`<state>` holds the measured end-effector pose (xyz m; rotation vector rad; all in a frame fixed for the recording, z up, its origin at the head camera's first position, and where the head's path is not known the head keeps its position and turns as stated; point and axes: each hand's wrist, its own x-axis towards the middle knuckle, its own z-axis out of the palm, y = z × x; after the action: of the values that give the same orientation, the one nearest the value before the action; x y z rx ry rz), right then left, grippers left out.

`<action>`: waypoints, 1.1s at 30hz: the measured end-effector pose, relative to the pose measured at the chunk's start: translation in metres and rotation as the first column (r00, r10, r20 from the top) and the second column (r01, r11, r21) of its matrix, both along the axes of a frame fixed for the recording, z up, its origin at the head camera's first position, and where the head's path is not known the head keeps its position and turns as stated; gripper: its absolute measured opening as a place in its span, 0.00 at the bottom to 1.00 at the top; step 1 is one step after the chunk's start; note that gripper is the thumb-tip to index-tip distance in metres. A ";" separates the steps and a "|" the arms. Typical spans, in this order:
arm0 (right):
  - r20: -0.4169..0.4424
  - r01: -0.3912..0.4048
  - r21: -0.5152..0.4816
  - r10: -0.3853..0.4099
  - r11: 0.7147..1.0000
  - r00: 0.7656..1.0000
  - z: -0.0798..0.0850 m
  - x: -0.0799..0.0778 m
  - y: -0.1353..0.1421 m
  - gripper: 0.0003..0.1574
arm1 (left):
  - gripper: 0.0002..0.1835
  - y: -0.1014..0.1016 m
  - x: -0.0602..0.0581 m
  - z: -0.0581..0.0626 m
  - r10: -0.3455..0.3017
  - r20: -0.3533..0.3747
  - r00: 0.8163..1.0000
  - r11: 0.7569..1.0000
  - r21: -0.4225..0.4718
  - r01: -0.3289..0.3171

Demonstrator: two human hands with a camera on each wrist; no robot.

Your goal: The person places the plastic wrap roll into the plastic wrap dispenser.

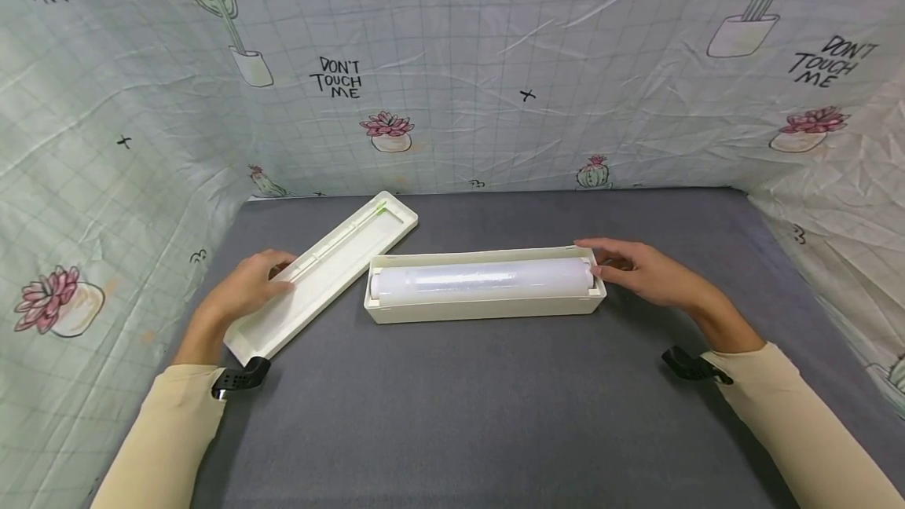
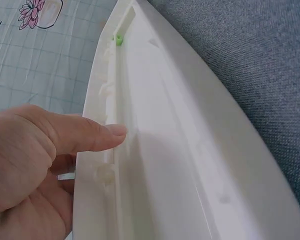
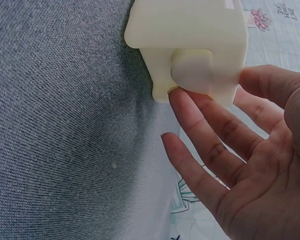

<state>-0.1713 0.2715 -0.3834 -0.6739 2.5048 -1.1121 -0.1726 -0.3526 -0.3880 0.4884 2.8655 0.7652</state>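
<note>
A long white plastic-wrap box [image 1: 488, 311] stands uncovered on the grey cloth. Inside it lies a roll of cling film [image 1: 484, 280]. Its long white lid [image 1: 311, 313], inner side up, slants to the left, and a green piece [image 2: 119, 40] shows in its edge channel. My left hand [image 1: 249, 285] grips the lid's left long edge, thumb over the rim and other fingers partly hidden beneath. With thumb and fingertips, my right hand [image 1: 646, 269] holds the box at its right end; the lower fingers spread loosely in the right wrist view.
Grey cloth [image 1: 495, 415] covers the table surface. A cactus-printed curtain [image 1: 459, 61] hangs behind it and along both sides. The lid's far part lies close to the box's left end. Black straps [image 1: 243, 377] circle both wrists.
</note>
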 end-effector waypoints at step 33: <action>-0.048 0.017 0.080 -0.013 0.997 0.999 0.004 -0.009 0.001 0.31 | 0.17 0.000 -0.006 0.020 0.094 -0.043 0.995 0.992 0.088 -0.090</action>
<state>-0.1800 0.2728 -0.3793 -0.6673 2.5830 -1.0053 -0.1783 -0.3524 -0.3681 0.3924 2.9259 0.9067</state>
